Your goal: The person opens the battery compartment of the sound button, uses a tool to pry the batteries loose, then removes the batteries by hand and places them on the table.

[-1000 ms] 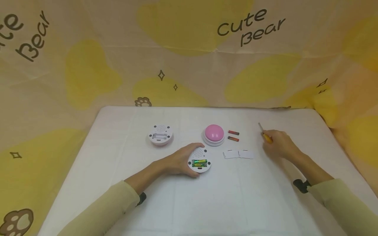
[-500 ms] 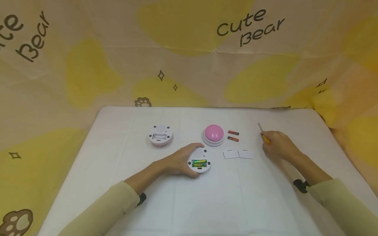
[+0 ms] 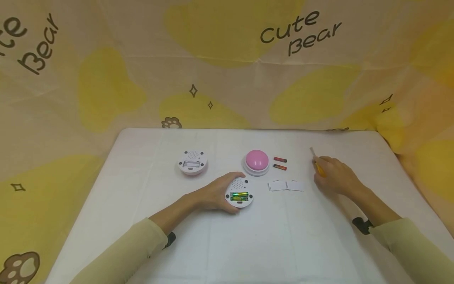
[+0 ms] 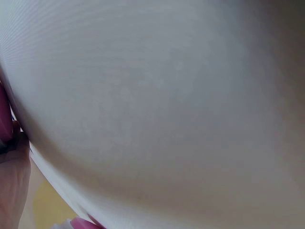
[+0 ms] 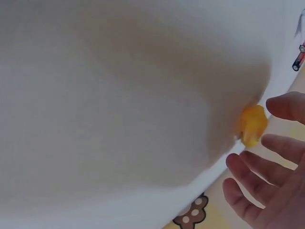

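Note:
My left hand (image 3: 214,195) grips an overturned round white sound button (image 3: 238,184), thumb on its near side and fingers on its far side. Two green-and-gold batteries (image 3: 239,196) lie in its uncovered compartment. In the left wrist view, part of this hand (image 4: 13,179) shows at the left edge beside the pink dome (image 4: 5,117). Over on the right, my right hand (image 3: 335,175) pinches a screwdriver by its yellow handle (image 3: 320,169), its metal shaft (image 3: 312,152) pointing away from me. The right wrist view shows thumb and index fingertips at the handle (image 5: 253,125), other fingers loosely bent.
Another overturned button (image 3: 193,169), its battery slot bare, lies at the back left. A pink-domed button (image 3: 257,160) stands upright beside two red batteries (image 3: 280,163). Two small white covers (image 3: 286,185) lie in front of these. Patterned cloth (image 3: 227,59) hangs behind the white table (image 3: 227,248).
My right hand has shifted slightly leftward over the screwdriver's handle, and the shaft's tip has moved very little. The left hand and its sound button have stayed in place.

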